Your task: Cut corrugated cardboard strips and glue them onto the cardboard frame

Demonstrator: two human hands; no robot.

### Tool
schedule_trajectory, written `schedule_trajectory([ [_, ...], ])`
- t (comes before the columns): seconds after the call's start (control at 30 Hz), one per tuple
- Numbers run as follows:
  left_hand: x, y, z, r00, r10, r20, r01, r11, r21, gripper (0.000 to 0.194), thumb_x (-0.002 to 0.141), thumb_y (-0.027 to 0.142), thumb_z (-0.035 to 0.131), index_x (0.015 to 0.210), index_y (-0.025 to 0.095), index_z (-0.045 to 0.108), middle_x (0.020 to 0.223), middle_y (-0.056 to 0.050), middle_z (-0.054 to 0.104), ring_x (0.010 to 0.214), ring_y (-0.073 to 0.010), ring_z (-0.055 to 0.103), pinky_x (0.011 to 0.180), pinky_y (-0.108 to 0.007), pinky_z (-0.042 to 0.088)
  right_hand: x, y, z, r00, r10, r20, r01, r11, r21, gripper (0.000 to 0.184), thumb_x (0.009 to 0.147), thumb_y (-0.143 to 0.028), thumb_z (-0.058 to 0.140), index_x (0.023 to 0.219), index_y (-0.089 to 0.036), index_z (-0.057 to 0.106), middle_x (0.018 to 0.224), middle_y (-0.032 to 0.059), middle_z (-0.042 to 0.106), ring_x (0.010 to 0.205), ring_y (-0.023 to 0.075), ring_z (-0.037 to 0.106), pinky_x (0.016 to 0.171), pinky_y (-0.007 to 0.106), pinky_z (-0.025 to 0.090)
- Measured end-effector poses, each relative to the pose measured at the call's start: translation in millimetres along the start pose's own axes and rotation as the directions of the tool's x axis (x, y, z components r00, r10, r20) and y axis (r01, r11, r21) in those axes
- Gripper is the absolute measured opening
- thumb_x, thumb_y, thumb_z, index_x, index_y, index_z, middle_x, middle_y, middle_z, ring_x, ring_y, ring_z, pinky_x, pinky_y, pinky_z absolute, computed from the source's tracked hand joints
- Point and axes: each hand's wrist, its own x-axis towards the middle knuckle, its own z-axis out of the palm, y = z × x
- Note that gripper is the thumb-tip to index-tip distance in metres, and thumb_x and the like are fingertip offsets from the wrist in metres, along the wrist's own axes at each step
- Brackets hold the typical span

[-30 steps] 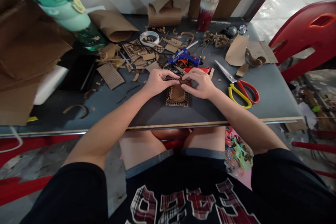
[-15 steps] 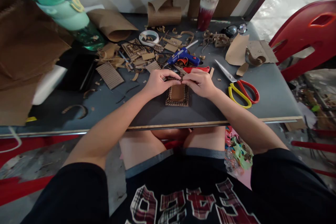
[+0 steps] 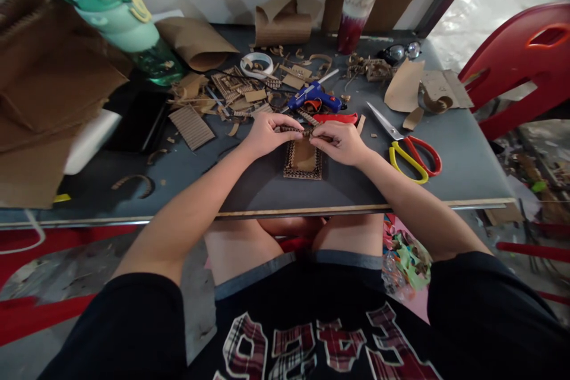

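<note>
A small rectangular cardboard frame (image 3: 303, 174) with corrugated walls and a plain brown base lies near the table's front edge. At its far side, my left hand (image 3: 268, 135) pinches a corrugated cardboard strip (image 3: 289, 128) between thumb and fingers. My right hand (image 3: 338, 142) is closed on the same strip, a little to the right, its fingertips close to the left ones. The fingers hide part of the strip and the frame's far wall. Just beyond the hands lie a blue glue gun (image 3: 315, 97) and a red-handled tool (image 3: 337, 118), partly covered.
Scissors (image 3: 403, 148) with red and yellow handles lie at right. Cardboard scraps and a tape roll (image 3: 256, 65) clutter the middle. A green bottle (image 3: 129, 27), a phone (image 3: 138, 123) and a cardboard box (image 3: 57, 83) stand or lie left. A drink cup (image 3: 358, 6) stands behind.
The view has shifted slightly. Both hands stay at the frame's far side, and more of the strip shows between the fingertips, which have moved a little apart.
</note>
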Motion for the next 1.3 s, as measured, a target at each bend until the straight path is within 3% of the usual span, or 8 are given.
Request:
schedule_trajectory([
  [0.1, -3.4, 4.8, 2.6, 0.999, 0.03, 0.025, -0.03, 0.999, 0.016, 0.054, 0.074, 0.062, 0.079, 0.102, 0.016, 0.078, 0.09, -0.009, 0.078, 0.078, -0.0179, 0.071, 0.071, -0.028, 0.056, -1.3, 0.7, 1.4, 1.0, 0.005, -0.027, -0.007, 0.997, -0.08, 0.026, 0.097, -0.038, 0.059, 0.088, -0.016, 0.07, 0.069, 0.0006, 0.066, 0.059, 0.0101, 0.057, 0.059, 0.023, 0.043],
  [0.2, -7.4, 11.7, 5.5, 0.99, 0.134, 0.052, -0.138, 0.986, 0.093, 0.062, 0.072, 0.062, 0.081, 0.113, 0.016, 0.075, 0.102, -0.01, 0.078, 0.089, -0.0207, 0.072, 0.082, -0.031, 0.057, -2.0, 1.6, 3.0, 0.999, 0.004, -0.041, -0.009, 0.991, -0.132, 0.027, 0.098, -0.038, 0.057, 0.09, -0.017, 0.071, 0.068, 0.0006, 0.066, 0.061, 0.0119, 0.058, 0.061, 0.025, 0.044],
  [0.37, -10.7, 14.6, 12.6, 0.968, 0.251, 0.011, -0.247, 0.941, 0.232, 0.055, 0.08, 0.063, 0.074, 0.111, 0.017, 0.076, 0.101, -0.009, 0.078, 0.09, -0.0205, 0.073, 0.084, -0.032, 0.057, -2.6, 1.2, 3.4, 0.999, -0.029, -0.019, 0.027, 0.99, -0.135, 0.023, 0.098, -0.033, 0.056, 0.092, -0.018, 0.072, 0.075, 0.0026, 0.071, 0.067, 0.0133, 0.064, 0.066, 0.025, 0.048],
  [0.57, -8.4, 6.9, 14.8, 0.937, 0.35, 0.019, -0.345, 0.91, 0.231, 0.037, 0.091, 0.05, 0.069, 0.108, 0.019, 0.079, 0.099, -0.009, 0.08, 0.092, -0.0193, 0.075, 0.084, -0.031, 0.059, -3.8, 5.8, 3.2, 0.998, -0.069, -0.003, 0.068, 0.989, -0.128, 0.026, 0.101, -0.031, 0.053, 0.096, -0.019, 0.075, 0.08, 0.0032, 0.071, 0.071, 0.0132, 0.063, 0.067, 0.026, 0.048],
  [0.8, -5.9, 9.5, 11.0, 0.956, 0.293, 0.006, -0.29, 0.941, 0.173, 0.033, 0.092, 0.051, 0.067, 0.102, 0.023, 0.081, 0.095, -0.007, 0.081, 0.086, -0.0177, 0.075, 0.079, -0.028, 0.059, -1.9, 6.8, 4.3, 0.995, -0.097, -0.025, 0.095, 0.993, -0.073, 0.023, 0.1, -0.028, 0.056, 0.098, -0.017, 0.076, 0.086, 0.0045, 0.074, 0.075, 0.0133, 0.066, 0.07, 0.025, 0.051],
  [1.1, -1.2, 3.8, -2.5, 0.99, 0.138, -0.028, -0.128, 0.967, 0.219, 0.041, 0.088, 0.061, 0.066, 0.098, 0.024, 0.081, 0.095, -0.007, 0.08, 0.087, -0.0204, 0.074, 0.084, -0.033, 0.058, -1.4, 3.3, 2.3, 1.0, 0.02, -0.015, -0.021, 0.997, -0.071, 0.028, 0.101, -0.036, 0.052, 0.098, -0.02, 0.075, 0.087, 0.0042, 0.076, 0.077, 0.0158, 0.069, 0.072, 0.029, 0.053],
  [1.3, 1.6, 0.0, -6.9, 0.992, 0.108, -0.066, -0.09, 0.968, 0.235, 0.036, 0.089, 0.055, 0.068, 0.098, 0.023, 0.081, 0.097, -0.007, 0.08, 0.09, -0.0204, 0.075, 0.086, -0.032, 0.058, -1.1, -0.2, 0.0, 0.996, 0.028, -0.08, -0.039, 0.99, -0.138, 0.032, 0.099, -0.039, 0.052, 0.09, -0.019, 0.076, 0.078, 0.0039, 0.074, 0.07, 0.015, 0.066, 0.067, 0.027, 0.05],
])
